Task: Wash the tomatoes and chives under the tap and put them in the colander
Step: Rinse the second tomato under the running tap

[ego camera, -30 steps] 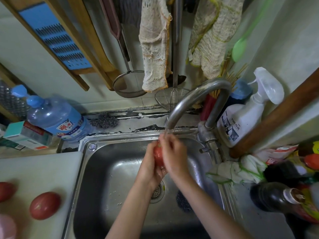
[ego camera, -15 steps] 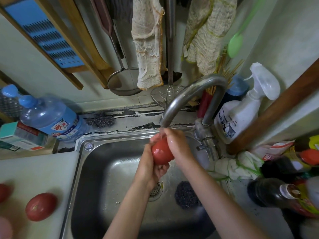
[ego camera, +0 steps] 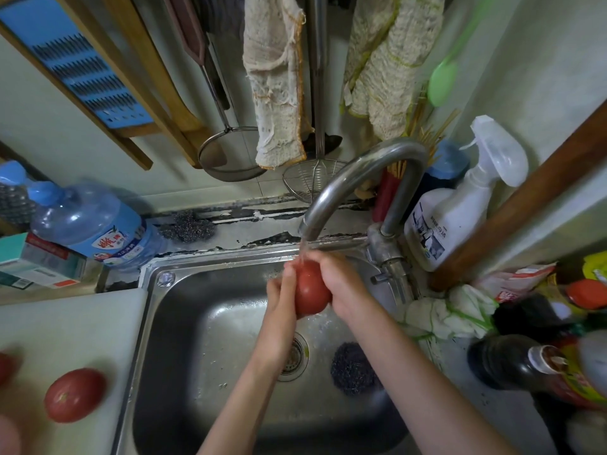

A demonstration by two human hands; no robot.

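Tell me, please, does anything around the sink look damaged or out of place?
The sealing strip behind the sink is blackened and broken in patches. A steel scourer lies in it beside the drain.

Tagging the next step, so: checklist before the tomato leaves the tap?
1. Tomato gripped by left hand and right hand: ok.
2. Tap stream lands on tomato: ok.
3. Colander in view: not ok, none seen.
4. Chives located: cannot tell.
5. Next tomato waiting on board: ok.
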